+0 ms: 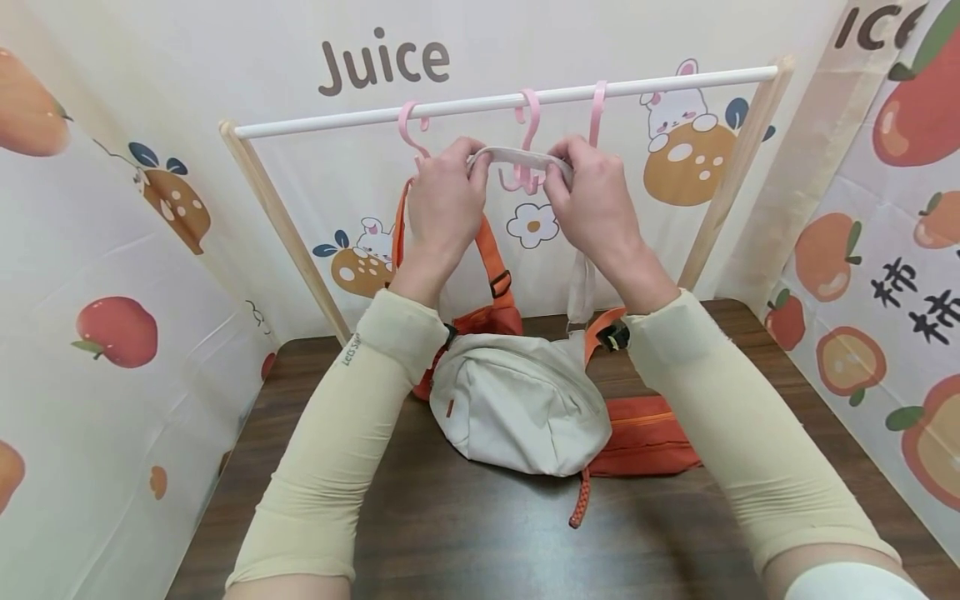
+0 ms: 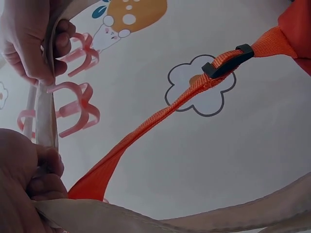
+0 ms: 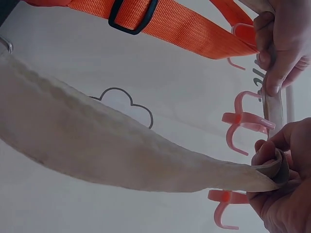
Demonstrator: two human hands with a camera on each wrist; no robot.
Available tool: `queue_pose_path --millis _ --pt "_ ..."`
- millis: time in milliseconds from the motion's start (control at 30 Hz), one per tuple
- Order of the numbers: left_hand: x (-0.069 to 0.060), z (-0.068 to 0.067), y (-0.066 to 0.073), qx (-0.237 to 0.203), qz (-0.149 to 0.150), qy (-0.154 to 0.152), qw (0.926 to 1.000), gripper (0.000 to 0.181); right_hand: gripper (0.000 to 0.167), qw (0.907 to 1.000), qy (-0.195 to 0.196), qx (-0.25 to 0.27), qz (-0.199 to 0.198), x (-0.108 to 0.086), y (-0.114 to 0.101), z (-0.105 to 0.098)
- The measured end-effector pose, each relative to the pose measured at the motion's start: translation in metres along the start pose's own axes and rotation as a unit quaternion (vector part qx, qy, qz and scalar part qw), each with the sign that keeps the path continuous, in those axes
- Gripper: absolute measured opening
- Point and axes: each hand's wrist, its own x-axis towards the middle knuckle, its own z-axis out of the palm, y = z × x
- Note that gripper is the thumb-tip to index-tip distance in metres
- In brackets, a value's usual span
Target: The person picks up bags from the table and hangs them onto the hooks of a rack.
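Both hands pinch a cream strap near the rail, the left hand and the right hand a short stretch apart. The strap belongs to a cream bag that hangs below, between the forearms. Just behind the held stretch is the middle pink hook. In the left wrist view the left hand grips the strap; in the right wrist view the right hand has it folded between thumb and fingers. An orange strap hangs behind the left hand, from the left pink hook.
A white rail on wooden posts spans the back, with another pink hook at right. A red pouch lies on the dark table behind the cream bag. Printed cloth walls stand on the sides and back.
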Motion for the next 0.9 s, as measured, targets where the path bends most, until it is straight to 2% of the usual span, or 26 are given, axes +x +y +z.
queue_pose_path --millis 567,733,900 --pt "0.0024 0.0051 0.0062 0.045 -0.032 -0.048 0.9973 0.035 0.033 0.9978 -0.045 -0.026 0.041 0.0004 -0.0002 0.0004" --pt "-0.0004 0.0067 0.0053 0.045 -0.044 -0.074 0.9953 0.036 0.035 0.9963 -0.063 -0.035 0.048 -0.0005 0.0024 0.0018" --pt "-0.0061 0.0103 0.0018 0.050 -0.050 -0.083 0.9940 0.037 0.033 0.9957 -0.073 -0.035 0.045 -0.0020 0.0065 0.0046"
